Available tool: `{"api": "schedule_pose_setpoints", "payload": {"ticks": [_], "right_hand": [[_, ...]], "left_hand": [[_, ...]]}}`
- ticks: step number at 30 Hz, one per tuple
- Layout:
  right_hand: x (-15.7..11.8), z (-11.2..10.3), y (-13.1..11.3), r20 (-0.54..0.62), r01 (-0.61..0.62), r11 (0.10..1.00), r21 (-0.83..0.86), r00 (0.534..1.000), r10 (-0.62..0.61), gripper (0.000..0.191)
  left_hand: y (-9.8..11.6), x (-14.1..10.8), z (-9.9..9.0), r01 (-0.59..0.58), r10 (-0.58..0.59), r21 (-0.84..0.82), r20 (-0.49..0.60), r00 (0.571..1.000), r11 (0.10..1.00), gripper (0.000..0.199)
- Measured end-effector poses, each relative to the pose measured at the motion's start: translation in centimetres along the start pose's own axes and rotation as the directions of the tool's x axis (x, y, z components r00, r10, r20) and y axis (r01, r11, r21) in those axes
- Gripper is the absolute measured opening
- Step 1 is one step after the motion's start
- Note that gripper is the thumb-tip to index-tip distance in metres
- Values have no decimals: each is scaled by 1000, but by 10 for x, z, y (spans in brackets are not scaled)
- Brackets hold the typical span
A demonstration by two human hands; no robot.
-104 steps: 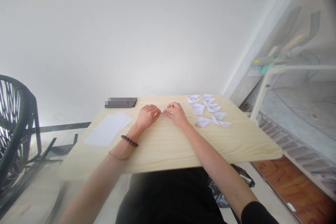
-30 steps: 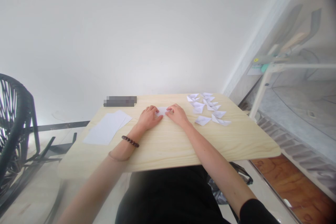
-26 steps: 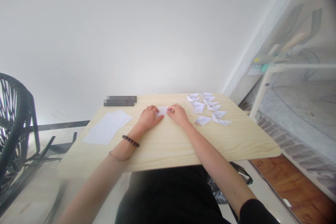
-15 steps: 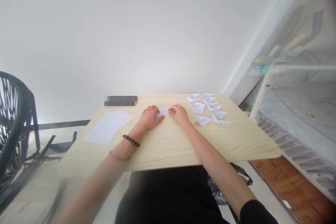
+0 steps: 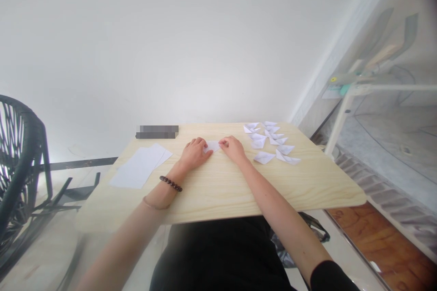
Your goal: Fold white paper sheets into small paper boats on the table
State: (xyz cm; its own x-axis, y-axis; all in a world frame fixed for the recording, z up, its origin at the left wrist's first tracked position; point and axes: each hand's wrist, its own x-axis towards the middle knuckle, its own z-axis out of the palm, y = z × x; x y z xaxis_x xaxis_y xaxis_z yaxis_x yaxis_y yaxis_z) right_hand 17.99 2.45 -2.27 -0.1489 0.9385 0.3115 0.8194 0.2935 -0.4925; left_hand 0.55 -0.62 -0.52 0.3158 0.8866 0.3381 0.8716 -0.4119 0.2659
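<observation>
Paper (image 5: 213, 146), a small white piece whose folds are too fine to make out, lies between two bare hands on a pale wood-grained bench (image 5: 211, 195), near its far edge. The person's left hand (image 5: 195, 152) lies palm down over the paper's left end, thumb spread toward the near side; whether it grips or merely presses cannot be told. The right hand (image 5: 232, 148) pinches the right end between thumb and curled forefinger. A dark beaded bracelet (image 5: 170, 183) circles the left wrist. Just beyond the right hand's outer side sits a cluster of folded white paper boats (image 5: 264, 158). Overlapping flat white paper sheets (image 5: 131, 172) lie left of the left hand, with a dark, blurred-out oblong object (image 5: 156, 135) behind them.
</observation>
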Motion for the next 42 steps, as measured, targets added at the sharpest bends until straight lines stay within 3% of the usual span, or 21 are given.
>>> {"api": "schedule_pose_setpoints", "payload": {"ticks": [11, 20, 27, 35, 42], "right_hand": [[0, 3, 2, -17, -16, 1000, 1, 1000, 16, 17], [-3, 3, -1, -2, 51, 995, -81, 999, -51, 32], [-3, 3, 0, 48, 64, 993, -99, 997, -60, 38], [-6, -2, -2, 97, 124, 985, -118, 989, -113, 38], [-5, 0, 1, 24, 168, 986, -17, 986, -168, 36]], "left_hand": [[-4, -1, 2, -13, 13, -16, 3, 1000, 1000, 28], [-14, -2, 11, 15, -15, 26, -16, 1000, 1000, 57], [-29, 2, 8, -44, 44, -22, 43, 998, 999, 44], [-35, 4, 12, -72, 73, -111, 4, 997, 991, 48], [-33, 4, 8, -124, 120, -204, -30, 992, 971, 41]]}}
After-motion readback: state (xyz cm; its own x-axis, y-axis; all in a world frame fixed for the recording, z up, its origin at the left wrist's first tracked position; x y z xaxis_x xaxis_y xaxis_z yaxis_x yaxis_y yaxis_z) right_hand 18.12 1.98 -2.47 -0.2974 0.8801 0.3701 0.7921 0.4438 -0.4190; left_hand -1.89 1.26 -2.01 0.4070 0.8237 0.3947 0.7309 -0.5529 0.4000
